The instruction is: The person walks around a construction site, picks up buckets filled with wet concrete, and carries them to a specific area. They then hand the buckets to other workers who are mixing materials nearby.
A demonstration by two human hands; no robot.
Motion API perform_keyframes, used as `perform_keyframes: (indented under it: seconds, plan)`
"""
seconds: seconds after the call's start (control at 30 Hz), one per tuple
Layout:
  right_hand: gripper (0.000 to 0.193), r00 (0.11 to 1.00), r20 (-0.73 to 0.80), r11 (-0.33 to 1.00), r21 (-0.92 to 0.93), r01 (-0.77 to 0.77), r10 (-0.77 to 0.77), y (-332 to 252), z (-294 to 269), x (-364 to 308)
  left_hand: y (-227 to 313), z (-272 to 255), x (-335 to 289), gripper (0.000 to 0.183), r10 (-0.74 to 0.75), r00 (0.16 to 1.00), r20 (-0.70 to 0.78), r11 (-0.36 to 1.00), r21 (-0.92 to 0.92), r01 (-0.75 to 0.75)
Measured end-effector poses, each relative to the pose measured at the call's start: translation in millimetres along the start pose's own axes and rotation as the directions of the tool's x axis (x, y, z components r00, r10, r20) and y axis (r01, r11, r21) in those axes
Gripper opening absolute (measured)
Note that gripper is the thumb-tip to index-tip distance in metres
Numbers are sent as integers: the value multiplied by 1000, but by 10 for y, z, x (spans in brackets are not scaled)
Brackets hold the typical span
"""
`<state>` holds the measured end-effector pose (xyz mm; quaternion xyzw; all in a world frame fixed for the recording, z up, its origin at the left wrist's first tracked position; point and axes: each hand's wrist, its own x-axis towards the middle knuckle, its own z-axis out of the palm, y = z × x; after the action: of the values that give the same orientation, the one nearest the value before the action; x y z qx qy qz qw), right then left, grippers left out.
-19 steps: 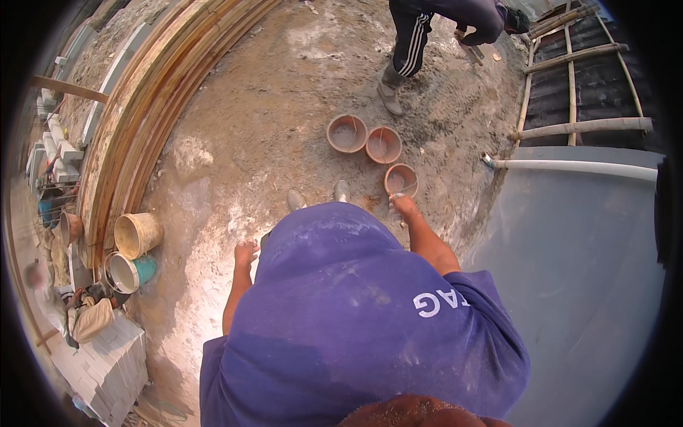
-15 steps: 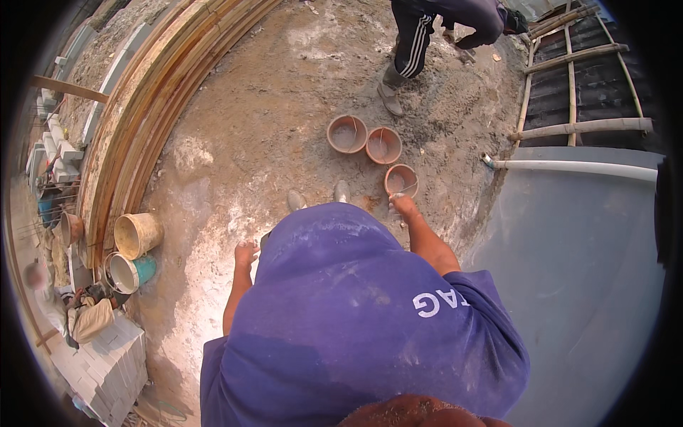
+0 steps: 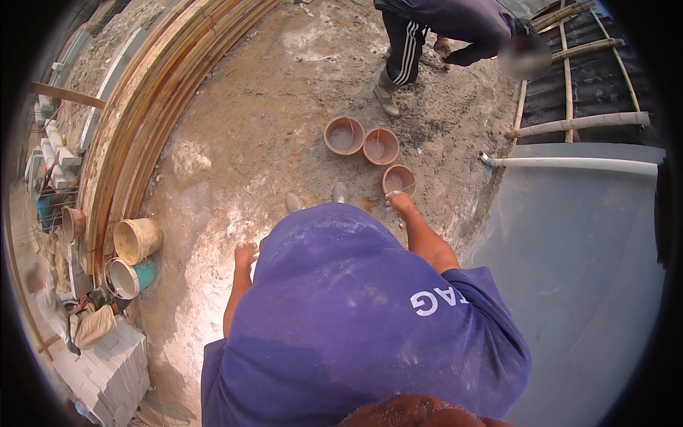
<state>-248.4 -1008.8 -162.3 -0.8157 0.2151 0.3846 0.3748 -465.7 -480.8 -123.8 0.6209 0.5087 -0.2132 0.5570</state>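
Observation:
My right hand [image 3: 399, 203] hangs out to the right with its fingers loosely bent. In the picture it overlaps the near rim of a mortar-stained orange bucket [image 3: 398, 181]; whether they touch I cannot tell. Nothing shows clearly in its fingers. At my left side, my left hand [image 3: 246, 254] hangs with slightly curled, parted fingers and no visible object. Two more orange buckets with thin wire handles, one [image 3: 343, 136] on the left and another [image 3: 381, 146] beside it, stand on the ground just beyond my boots [image 3: 340, 192]. Grey residue lines all of them.
A bent-over person [image 3: 434, 35] in striped trousers stands ahead on wet, muddy ground. Long timber planks [image 3: 142, 121] lie left, near a yellowish bucket [image 3: 137, 238] and a teal one [image 3: 132, 276]. Another person [image 3: 92, 324] is by grey blocks [image 3: 110, 363]. A grey sheet [image 3: 569, 285] lies right.
The person ahead has bent lower and shifted, bringing the head further into view. My hands and the buckets stay almost where they were; the view has shifted slightly.

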Motion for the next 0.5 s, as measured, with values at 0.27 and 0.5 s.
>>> perform_keyframes:
  seconds: [0.27,0.5]
  plan:
    - [30,997,12,997,-1,73,-73,71,21,77,-22,-13,35,14,9,1000,1,1000,-17,-9]
    - [30,996,-20,986,-146,78,-82,134,-58,62,-50,67,94,15,-6,1000,8,998,55,6]
